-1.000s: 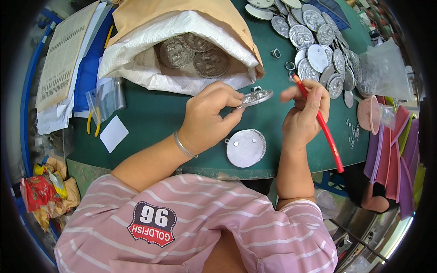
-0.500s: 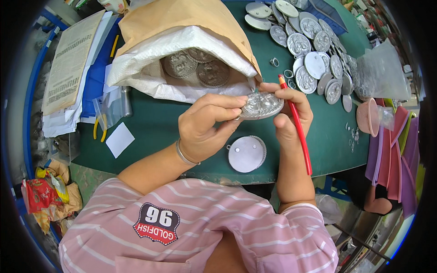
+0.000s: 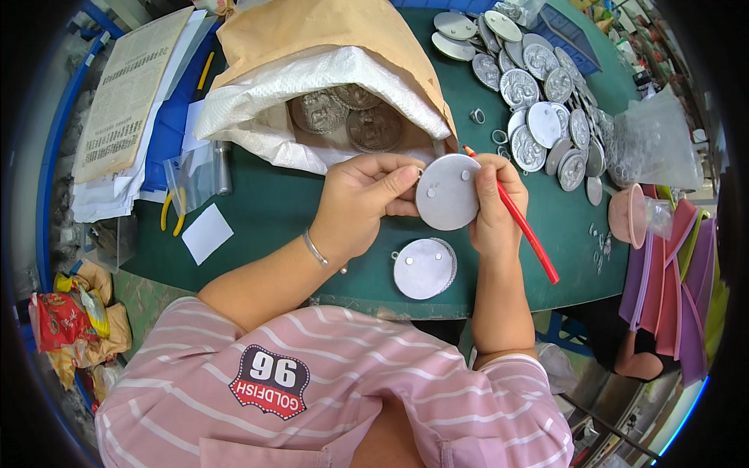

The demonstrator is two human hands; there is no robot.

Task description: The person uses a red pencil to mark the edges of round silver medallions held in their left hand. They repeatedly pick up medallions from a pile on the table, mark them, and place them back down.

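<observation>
Between my two hands I hold up a round silver medallion, its flat back with two small studs facing me. My left hand pinches its left edge, near a small loop. The thumb and fingers of my right hand close on its right edge. A red pencil is also held in my right hand, slanting down to the right. Just below, a second medallion lies on the green table, studs up, with a loop at its left. Beyond my hands, a paper-covered white sack gapes open with several darker medallions inside.
A heap of silver medallions lies at the far right, beside a blue bin and a clear plastic bag. Metal rings sit near the heap. A pink cup stands at the right edge. Papers and yellow-handled pliers are at left.
The medallion in my hands has turned from its patterned face and rim to its flat studded back. My right thumb now presses on it, and the red pencil has tilted further.
</observation>
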